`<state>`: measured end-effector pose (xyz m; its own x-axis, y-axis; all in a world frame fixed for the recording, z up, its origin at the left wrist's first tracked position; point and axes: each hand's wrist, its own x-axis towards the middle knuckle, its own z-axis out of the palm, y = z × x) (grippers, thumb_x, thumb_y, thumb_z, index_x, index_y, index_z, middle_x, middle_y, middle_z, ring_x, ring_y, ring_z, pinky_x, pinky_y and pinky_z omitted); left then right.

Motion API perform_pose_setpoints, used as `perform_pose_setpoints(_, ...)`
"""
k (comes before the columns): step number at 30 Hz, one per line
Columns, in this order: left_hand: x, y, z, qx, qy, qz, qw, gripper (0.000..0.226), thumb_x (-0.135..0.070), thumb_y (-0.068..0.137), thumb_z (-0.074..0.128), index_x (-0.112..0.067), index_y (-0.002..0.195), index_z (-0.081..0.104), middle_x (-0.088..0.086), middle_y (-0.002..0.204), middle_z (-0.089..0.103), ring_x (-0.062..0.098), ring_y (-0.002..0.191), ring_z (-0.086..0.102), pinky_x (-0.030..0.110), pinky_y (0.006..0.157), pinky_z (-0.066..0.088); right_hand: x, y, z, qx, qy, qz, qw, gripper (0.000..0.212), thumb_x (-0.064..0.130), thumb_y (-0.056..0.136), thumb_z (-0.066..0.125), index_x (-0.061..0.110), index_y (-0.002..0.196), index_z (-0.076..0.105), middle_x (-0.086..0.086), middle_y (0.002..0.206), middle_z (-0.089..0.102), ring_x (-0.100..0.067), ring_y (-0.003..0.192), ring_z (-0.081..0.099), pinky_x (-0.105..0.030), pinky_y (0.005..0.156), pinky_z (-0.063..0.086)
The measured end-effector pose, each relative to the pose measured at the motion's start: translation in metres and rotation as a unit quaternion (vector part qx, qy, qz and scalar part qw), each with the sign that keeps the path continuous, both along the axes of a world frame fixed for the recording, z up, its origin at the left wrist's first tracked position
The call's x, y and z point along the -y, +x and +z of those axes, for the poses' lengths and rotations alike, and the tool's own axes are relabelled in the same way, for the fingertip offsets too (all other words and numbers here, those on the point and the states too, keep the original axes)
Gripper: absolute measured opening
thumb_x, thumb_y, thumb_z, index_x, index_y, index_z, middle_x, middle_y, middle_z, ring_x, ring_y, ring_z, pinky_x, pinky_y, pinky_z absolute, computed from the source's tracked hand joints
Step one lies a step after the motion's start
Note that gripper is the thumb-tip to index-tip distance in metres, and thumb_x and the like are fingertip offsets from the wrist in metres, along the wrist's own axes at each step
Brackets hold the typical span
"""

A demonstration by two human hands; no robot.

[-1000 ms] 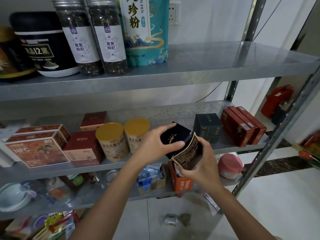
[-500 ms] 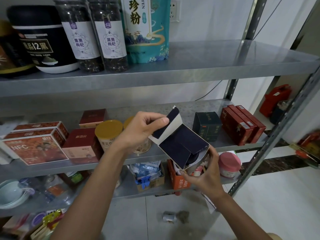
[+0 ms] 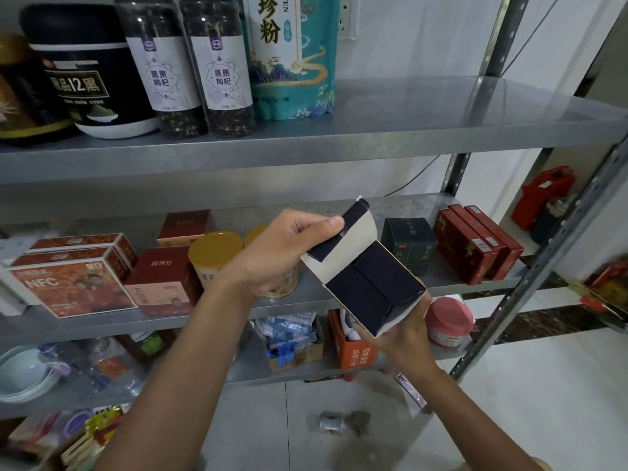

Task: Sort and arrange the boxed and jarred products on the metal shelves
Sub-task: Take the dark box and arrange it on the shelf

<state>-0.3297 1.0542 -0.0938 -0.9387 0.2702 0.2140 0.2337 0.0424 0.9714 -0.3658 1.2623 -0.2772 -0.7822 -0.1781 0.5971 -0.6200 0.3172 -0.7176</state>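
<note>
Navy box (image 3: pixel 370 287) in hands (image 3: pixel 282 253) (image 3: pixel 404 338); flap (image 3: pixel 353 232) now up

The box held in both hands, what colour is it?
Dark navy box, white inside its lifted flap; seen best in the head view.

The navy box (image 3: pixel 370 287) was thin card, matt dark blue outside, and its raised flap (image 3: pixel 356 239) showed a plain off-white, uncoated inner face. Behind the box the shelves (image 3: pixel 424 130) were bare grey metal with a mottled, dull sheen. Above the box stood two clear jars (image 3: pixel 180 120) with matt paper labels (image 3: pixel 163 76), glass or plastic I could not tell, and a glossy teal pouch (image 3: pixel 299 73). Left of the box a can's gold lid (image 3: pixel 215 248) looked smooth; right of it the red boxes (image 3: pixel 475 248) were shiny card. Below it the floor (image 3: pixel 543 402) was smooth, pale, faintly shiny tile
</note>
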Motion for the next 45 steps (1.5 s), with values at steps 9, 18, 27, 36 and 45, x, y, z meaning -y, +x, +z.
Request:
perform_pose_setpoints(9,-0.052,0.013,-0.036,-0.145,-0.320,0.177,0.920,0.047,-0.037,0.091,0.064,-0.023,0.135,0.056,-0.003,0.142,0.052,0.009,0.134,0.046,0.043,0.111,0.040,0.006,0.000,0.015,0.042,-0.072,0.005,0.997,0.109,0.034,0.060,0.091,0.033,0.141,0.020,0.005,0.141,0.041,-0.015,0.128,0.049,-0.029,0.101,0.048)
perform_pose_setpoints(18,-0.081,0.010,-0.090,-0.354,-0.391,0.328,0.784,0.046,-0.031,0.100,0.042,0.000,0.127,0.061,0.022,0.134,0.056,0.038,0.129,0.049,0.054,0.108,0.038,0.010,0.002,0.027,0.034,-0.049,-0.017,0.998,0.099,0.043,0.063,0.083,0.036,0.140,0.022,-0.012,0.140,0.042,-0.030,0.127,0.050,-0.052,0.097,0.049)
perform_pose_setpoints(27,-0.080,0.014,-0.101,-0.333,-0.478,0.284,0.761,0.055,-0.038,0.103,0.026,-0.003,0.140,0.049,0.019,0.147,0.044,0.034,0.139,0.037,0.057,0.113,0.027,0.009,0.007,0.023,0.057,-0.050,-0.036,0.996,0.090,0.043,0.070,0.076,0.044,0.139,0.019,-0.011,0.137,0.046,-0.029,0.124,0.052,-0.050,0.096,0.049)
perform_pose_setpoints(36,-0.065,0.004,-0.099,-0.182,-0.342,0.253,0.887,0.055,-0.050,0.090,0.059,-0.049,0.142,0.039,0.004,0.163,0.007,0.022,0.147,-0.003,0.048,0.116,0.013,0.010,0.011,0.023,0.117,-0.106,-0.014,0.987,0.105,0.038,0.054,0.090,0.028,0.139,0.030,-0.005,0.135,0.048,-0.025,0.124,0.052,-0.049,0.098,0.049)
perform_pose_setpoints(45,-0.044,-0.021,-0.097,0.022,-0.166,0.147,0.975,0.026,-0.033,0.090,0.066,-0.032,0.116,0.069,-0.005,0.127,0.064,0.011,0.113,0.056,0.025,0.092,0.045,-0.030,-0.001,0.037,0.423,-0.126,0.150,0.885,0.089,0.052,0.049,0.088,0.037,0.126,0.046,0.003,0.127,0.062,-0.007,0.108,0.065,-0.022,0.079,0.055)
